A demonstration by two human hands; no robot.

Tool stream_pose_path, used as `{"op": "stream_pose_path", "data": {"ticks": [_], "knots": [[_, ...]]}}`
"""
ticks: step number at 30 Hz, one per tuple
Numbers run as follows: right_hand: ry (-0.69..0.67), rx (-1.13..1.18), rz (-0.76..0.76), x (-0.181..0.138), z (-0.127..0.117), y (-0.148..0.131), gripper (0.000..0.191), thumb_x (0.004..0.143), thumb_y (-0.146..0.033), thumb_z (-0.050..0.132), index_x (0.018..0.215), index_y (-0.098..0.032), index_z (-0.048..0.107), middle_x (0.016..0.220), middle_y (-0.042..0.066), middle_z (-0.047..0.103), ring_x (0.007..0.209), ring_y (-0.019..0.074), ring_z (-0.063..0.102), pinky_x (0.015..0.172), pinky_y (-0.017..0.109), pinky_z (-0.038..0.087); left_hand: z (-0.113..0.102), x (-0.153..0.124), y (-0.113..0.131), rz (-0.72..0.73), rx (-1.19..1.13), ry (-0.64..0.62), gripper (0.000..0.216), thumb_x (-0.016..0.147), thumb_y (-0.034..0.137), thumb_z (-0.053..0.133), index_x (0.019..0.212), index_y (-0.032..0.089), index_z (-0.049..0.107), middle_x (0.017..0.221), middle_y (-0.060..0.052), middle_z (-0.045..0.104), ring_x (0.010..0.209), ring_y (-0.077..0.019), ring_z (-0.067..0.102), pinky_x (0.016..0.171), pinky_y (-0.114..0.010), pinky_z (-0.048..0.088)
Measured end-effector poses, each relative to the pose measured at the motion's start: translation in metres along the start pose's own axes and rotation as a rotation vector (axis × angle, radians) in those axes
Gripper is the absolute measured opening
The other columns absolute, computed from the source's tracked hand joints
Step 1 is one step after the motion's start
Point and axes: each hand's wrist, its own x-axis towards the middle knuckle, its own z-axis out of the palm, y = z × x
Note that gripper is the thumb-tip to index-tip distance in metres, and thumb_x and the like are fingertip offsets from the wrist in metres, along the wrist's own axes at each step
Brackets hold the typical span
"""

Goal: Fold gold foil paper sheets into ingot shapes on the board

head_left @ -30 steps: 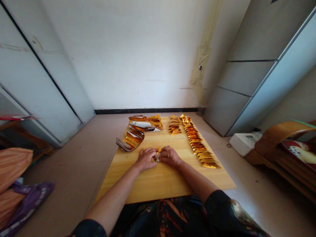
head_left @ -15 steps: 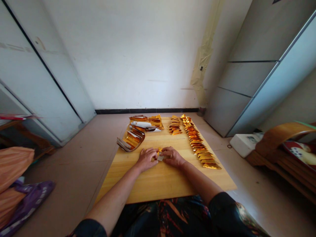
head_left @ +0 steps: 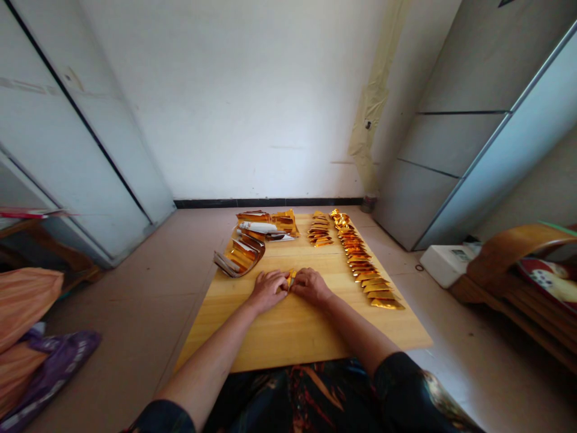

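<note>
Midway along the surface point(head_left: 297, 340), left hand point(head_left: 269, 290) and right hand point(head_left: 311, 285) meet, each grip pinched narrow on the foil point(head_left: 291, 277); uneven pressing could skew its crease or tear it.

Wooden board point(head_left: 297, 331) smooth, matt; folded gold foil pieces point(head_left: 360, 264) glossy, metallic; floor point(head_left: 135, 313) matt.

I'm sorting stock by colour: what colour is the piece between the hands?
Shiny gold; the folded piece shows in the head view, between left hand and right hand.
</note>
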Motion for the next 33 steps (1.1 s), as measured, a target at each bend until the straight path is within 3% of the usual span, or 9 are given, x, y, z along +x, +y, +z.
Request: {"op": "stream_pose_path", "data": {"ticks": [9,13,24,29,33], "knots": [[-0.04,-0.144,0.299,0.007,-0.002,-0.021,0.023,0.079,-0.043,0.063,0.074,-0.022,0.071,0.082,0.003,0.065,0.078,0.0157,0.057,0.067,0.024,0.038,0.0,0.0,0.0,0.005,0.015,-0.003,0.015,0.075,0.028,0.053,0.088,0.025,0.059,0.134,-0.001,0.053,0.129,-0.0236,0.039,0.108,-0.051,0.021],[-0.055,-0.083,0.236,0.005,-0.003,-0.016,0.015,0.08,-0.038,0.063,0.081,-0.028,0.073,0.089,0.002,0.065,0.084,0.0158,0.057,0.072,0.024,0.041,0.0,0.0,-0.001,0.002,0.009,0.006,0.016,0.076,0.031,0.053,0.089,0.026,0.06,0.134,-0.001,0.052,0.128,-0.0236,0.04,0.109,-0.05,0.021],[-0.068,-0.001,-0.005,-0.002,-0.004,0.008,0.009,0.072,-0.019,0.069,0.077,-0.024,0.074,0.091,0.002,0.064,0.085,0.0153,0.057,0.078,0.025,0.042,0.0,-0.001,0.001,0.015,0.002,0.015,0.011,0.076,0.029,0.052,0.083,0.026,0.06,0.133,0.002,0.053,0.129,-0.0219,0.039,0.108,-0.047,0.023],[-0.041,0.01,-0.073,-0.003,-0.002,0.007,0.008,0.076,-0.027,0.068,0.083,-0.026,0.074,0.096,0.002,0.065,0.09,0.0159,0.057,0.082,0.028,0.041,-0.001,-0.001,0.001,0.006,0.015,0.007,0.012,0.075,0.029,0.052,0.084,0.026,0.06,0.133,0.001,0.053,0.128,-0.0224,0.04,0.108,-0.048,0.023],[-0.046,-0.036,-0.016,0.0,-0.003,0.001,0.011,0.081,-0.032,0.065,0.081,-0.024,0.073,0.097,0.003,0.066,0.091,0.0164,0.057,0.081,0.028,0.041,-0.002,-0.001,0.001,0.008,0.014,-0.013,0.014,0.074,0.027,0.052,0.087,0.026,0.059,0.135,0.0,0.052,0.129,-0.0227,0.039,0.109,-0.048,0.022]]}}
